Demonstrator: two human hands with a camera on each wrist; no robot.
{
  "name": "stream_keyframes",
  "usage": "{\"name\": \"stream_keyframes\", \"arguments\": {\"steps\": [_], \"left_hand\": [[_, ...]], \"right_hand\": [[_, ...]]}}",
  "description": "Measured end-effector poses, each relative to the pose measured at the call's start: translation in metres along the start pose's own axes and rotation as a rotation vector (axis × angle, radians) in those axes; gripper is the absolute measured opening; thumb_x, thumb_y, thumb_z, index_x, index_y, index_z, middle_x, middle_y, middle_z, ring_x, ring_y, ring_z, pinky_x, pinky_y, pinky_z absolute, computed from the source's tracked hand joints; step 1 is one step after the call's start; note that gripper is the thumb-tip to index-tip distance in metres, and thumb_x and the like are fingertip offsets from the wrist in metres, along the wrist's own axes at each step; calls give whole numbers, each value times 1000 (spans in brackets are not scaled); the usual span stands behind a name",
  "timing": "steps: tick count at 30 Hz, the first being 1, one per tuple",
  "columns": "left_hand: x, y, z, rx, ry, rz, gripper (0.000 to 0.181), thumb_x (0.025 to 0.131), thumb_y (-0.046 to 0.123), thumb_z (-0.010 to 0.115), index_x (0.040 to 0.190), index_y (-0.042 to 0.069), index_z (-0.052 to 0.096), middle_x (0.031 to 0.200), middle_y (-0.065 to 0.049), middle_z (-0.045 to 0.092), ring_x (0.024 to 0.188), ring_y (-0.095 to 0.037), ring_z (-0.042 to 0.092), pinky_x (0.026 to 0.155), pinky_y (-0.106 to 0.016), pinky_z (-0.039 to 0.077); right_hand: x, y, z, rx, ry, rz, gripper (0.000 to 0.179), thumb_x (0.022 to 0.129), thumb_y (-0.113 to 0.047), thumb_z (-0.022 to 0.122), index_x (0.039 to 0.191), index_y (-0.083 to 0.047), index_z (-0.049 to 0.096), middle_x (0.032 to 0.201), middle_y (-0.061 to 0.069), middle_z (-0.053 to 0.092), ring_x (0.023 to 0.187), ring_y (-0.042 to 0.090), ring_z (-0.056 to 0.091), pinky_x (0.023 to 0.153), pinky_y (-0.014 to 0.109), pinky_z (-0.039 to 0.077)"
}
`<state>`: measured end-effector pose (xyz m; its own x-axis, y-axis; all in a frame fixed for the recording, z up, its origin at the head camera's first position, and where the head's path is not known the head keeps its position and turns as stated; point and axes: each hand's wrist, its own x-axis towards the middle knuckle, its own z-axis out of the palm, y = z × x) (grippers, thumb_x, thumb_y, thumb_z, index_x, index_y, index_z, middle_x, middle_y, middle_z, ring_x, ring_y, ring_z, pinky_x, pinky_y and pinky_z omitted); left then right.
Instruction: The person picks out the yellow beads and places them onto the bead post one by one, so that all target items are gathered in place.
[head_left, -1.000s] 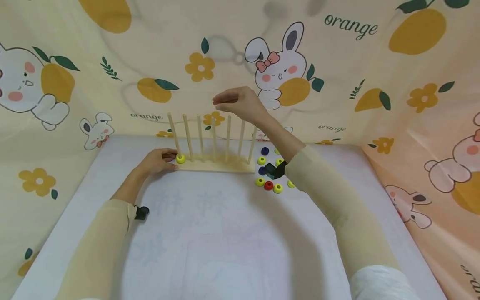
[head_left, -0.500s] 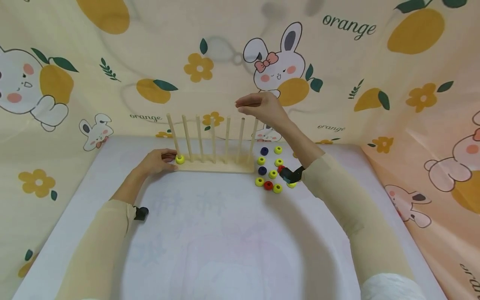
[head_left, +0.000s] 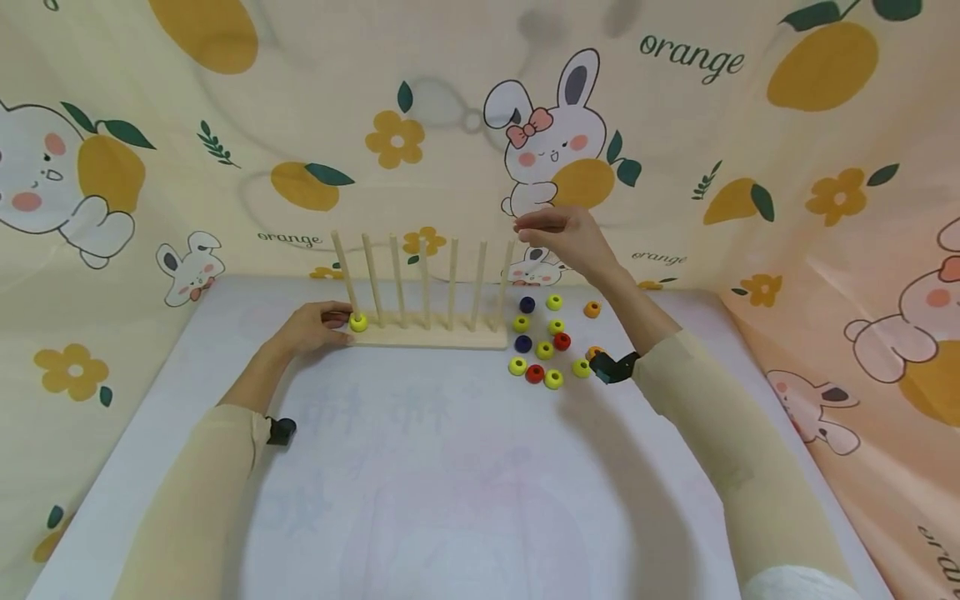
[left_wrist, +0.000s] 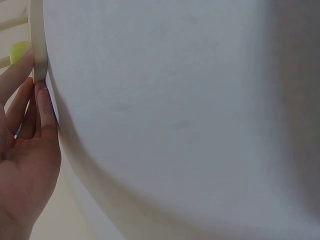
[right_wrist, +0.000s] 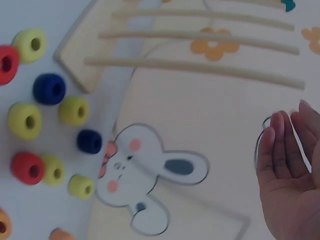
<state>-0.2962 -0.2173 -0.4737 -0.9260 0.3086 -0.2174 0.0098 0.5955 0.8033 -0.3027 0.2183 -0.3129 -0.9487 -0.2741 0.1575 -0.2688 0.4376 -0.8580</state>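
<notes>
A wooden peg board with a row of upright pegs stands at the back of the table. My left hand grips its left end, thumb and fingers against the base, also visible in the left wrist view. One yellow bead sits at the bottom of the leftmost peg, close to those fingers. Raised near the top of the rightmost peg is my right hand. Its extended fingers hold nothing in the right wrist view.
Right of the board lie several loose beads: yellow, red, dark blue and orange. Behind the table hangs a patterned cloth. A white sheet covers the tabletop.
My right hand has moved right and downward, from above the middle pegs to beside the rightmost peg's top. The left hand keeps its place on the board's end.
</notes>
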Motion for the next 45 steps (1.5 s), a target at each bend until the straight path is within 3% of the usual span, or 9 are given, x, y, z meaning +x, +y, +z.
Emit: {"name": "stream_keyframes", "arguments": {"steps": [4,10,17,24,34,40,45], "left_hand": [[1,1,-2,-3,0,3,69,86,6,77,145,-5,43,144,-26,48,133,-38,47,113,-44,41],[2,0,-4,10,1,18,69,86,8,78,145,-4,44,143,-25,49,132,-37,48,112,-44,41],[-3,0,0,6,-12,12,69,87,7,77,145,-5,43,144,-26,48,133,-38,47,113,-45,40],[-1,-1,2,0,10,11,67,87,6,76,145,-5,44,144,-25,48,132,-37,48,112,-44,41],[-1,0,1,-17,-12,3,68,87,5,76,146,-5,42,146,-26,46,134,-38,46,113,-44,40],[3,-3,0,-28,-18,21,68,88,6,75,146,-5,42,146,-25,46,135,-36,45,113,-43,39],[3,-7,-1,-47,-36,44,69,88,3,75,145,-8,40,146,-28,44,135,-40,44,113,-44,39]], "right_hand": [[-5,13,-7,-9,25,20,32,94,-25,70,121,-7,71,117,11,71,104,25,66,92,24,55],[-13,38,-11,-2,52,83,34,94,-25,70,122,-6,69,118,10,70,110,34,63,97,31,54],[-26,73,-9,-34,62,154,34,93,-27,72,121,-8,70,118,8,70,103,20,65,96,31,55],[-32,98,-9,-49,109,194,31,94,-22,71,121,-7,70,119,11,70,104,25,65,98,42,53],[-37,129,-10,-88,167,283,33,93,-24,72,123,-8,69,121,10,69,108,24,64,95,36,52],[-39,143,-8,-111,169,367,34,94,-26,71,126,-14,68,124,6,68,107,23,60,84,33,51],[-39,154,-2,-107,151,368,35,94,-23,70,128,-11,67,126,8,67,112,25,61,98,37,50]]}}
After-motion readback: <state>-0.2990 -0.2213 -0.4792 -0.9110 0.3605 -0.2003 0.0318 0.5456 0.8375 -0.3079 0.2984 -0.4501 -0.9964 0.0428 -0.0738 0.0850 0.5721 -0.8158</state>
